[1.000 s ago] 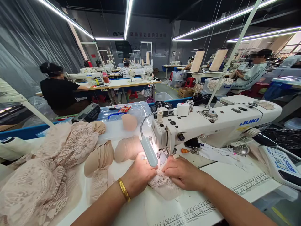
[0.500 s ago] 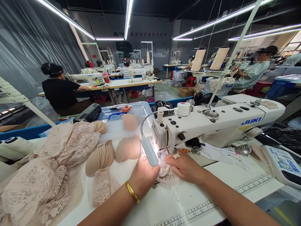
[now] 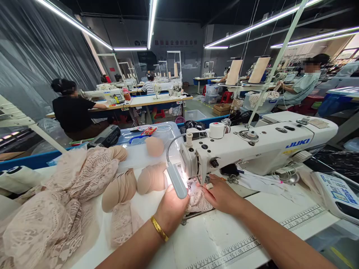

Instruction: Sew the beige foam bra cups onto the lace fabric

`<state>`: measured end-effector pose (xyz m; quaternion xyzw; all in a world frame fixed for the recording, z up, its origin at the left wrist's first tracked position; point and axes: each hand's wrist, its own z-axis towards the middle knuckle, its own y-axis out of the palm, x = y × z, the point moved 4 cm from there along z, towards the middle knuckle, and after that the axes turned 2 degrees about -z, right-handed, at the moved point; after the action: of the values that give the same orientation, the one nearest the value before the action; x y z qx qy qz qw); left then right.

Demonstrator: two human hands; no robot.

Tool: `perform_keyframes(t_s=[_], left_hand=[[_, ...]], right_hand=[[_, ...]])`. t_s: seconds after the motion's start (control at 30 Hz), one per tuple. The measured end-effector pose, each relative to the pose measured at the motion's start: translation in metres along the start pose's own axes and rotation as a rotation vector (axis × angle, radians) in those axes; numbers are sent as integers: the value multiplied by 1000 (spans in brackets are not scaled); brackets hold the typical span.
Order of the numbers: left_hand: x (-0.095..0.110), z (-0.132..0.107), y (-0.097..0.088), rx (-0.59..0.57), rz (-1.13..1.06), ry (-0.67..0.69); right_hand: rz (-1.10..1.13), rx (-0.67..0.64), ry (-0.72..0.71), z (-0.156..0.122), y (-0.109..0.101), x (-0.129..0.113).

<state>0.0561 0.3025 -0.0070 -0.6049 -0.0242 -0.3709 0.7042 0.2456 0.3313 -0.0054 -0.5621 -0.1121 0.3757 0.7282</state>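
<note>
Beige lace fabric [image 3: 199, 201] lies bunched under the needle area of a white sewing machine [image 3: 258, 147], lit by a small grey lamp [image 3: 177, 181] on a bent metal neck. My left hand [image 3: 171, 211], with a gold bangle at the wrist, is closed on the fabric's left side; the lamp hides part of its fingers. On the right side, close to the presser foot, my right hand [image 3: 223, 194] holds the fabric with bent fingers. The needle itself is hidden. Left of my hands, beige cup pads [image 3: 120, 189] and more pads [image 3: 152, 178] lie in fanned stacks.
A large heap of beige lace [image 3: 42, 220] covers the table's left side. Behind the pads is a clear plastic box lid [image 3: 126, 158] with one pad on it. A ruler strip [image 3: 232, 257] runs along the front edge. Co-workers sit at other machines.
My right hand has shifted slightly, its fingers reaching further up beside the presser foot. The lace lies flatter and a little further left. My left hand has sunk slightly.
</note>
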Motion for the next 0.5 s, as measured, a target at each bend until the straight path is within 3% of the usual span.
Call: perform_keyframes(t_s=[0.2,0.27,0.4,0.5], left_hand=[[10,-7,-27,-76,155,193],[12,-7,-32,-121,211,176],[21,-5,-36,-185,10,139],[27,-8,-36,-309,-63,199]], right_hand=[[-18,104,-104,-9,-3,-9],[9,105,-168,-11,-4,-17],[84,36,-350,-13,-1,-40],[-31,58,-309,-11,10,-38]])
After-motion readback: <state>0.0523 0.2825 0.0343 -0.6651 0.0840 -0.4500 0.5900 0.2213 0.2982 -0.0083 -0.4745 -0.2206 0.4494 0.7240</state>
